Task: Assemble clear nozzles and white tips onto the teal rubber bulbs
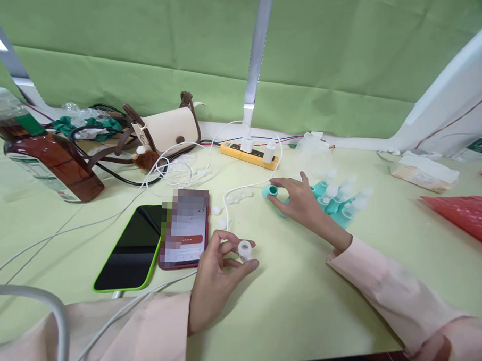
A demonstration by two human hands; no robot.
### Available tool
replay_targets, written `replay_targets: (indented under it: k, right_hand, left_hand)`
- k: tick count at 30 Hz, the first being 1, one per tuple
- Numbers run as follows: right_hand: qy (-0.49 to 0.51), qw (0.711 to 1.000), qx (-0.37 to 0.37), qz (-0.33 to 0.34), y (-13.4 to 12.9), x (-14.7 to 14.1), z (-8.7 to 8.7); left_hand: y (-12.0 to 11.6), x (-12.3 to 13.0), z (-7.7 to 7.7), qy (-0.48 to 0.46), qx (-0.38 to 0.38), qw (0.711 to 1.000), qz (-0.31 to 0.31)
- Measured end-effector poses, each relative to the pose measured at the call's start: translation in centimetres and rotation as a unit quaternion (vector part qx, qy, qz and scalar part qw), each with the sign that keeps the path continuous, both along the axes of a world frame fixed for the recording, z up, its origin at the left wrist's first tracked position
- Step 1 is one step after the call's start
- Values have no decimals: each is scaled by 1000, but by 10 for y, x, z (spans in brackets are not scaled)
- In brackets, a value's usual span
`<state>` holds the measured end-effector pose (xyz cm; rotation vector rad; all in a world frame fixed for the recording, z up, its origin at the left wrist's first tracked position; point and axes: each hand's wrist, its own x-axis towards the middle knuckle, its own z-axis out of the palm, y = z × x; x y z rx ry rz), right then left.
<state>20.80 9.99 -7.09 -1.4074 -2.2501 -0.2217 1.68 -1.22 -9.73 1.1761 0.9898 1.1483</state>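
Between thumb and fingers, my left hand [221, 275] holds a small translucent white ring-shaped piece [245, 249] above the table, right of two phones. Farther back and to the right, my right hand [298, 200] has its thumb and index finger around a teal hollow piece [271, 191] whose round opening faces up. Just beyond the right wrist stand several teal pieces with clear tips [334, 198]. Small clear pieces [240, 197] lie on the table between the hands.
A black-screened phone [132, 247] and a lit phone [188, 231] lie left. Behind are a cream bag [169, 129], loose white cables and a yellow power strip [246, 155]. A brown bottle [56, 162] stands far left; a red package [463, 214] lies right.
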Motion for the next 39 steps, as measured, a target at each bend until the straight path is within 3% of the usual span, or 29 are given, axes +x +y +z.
replay_targets:
  k: [2,4,7,10,12,13,17,22,32,39]
  right_hand:
    - [94,994,27,54,-8,-5,6]
    - [217,968,-8,125,-18,-10,15]
    - [363,890,-165,222,-32,-14,31]
    - [405,795,-341,295,-41,-14,44]
    - [379,775,-401,309,-44,-14,49]
    - [351,789,-404,302,-46,-14,50]
    - [179,893,-325,255,-52,-20,46]
    - [124,943,-208,227,-53,-28,33]
    - [138,925,-197,293,-53,-27,26]
    - [96,910,-257,310,-57,-26,30]
  left_hand:
    - [0,0,-1,20,5,1000,3]
    - [-1,0,-1,45,11,999,16]
    - [-1,-1,0,60,18,998,22]
    - [-1,-1,2,41,21,999,26]
    - [-2,-1,2,8,18,999,44]
    - [-2,0,1,-9,17,998,53]
    - [-3,0,1,-42,17,998,50]
    - [-5,-1,0,-28,17,999,22]
    - [-2,-2,1,-5,44,999,6]
    - [-1,0,7,-32,21,999,20]
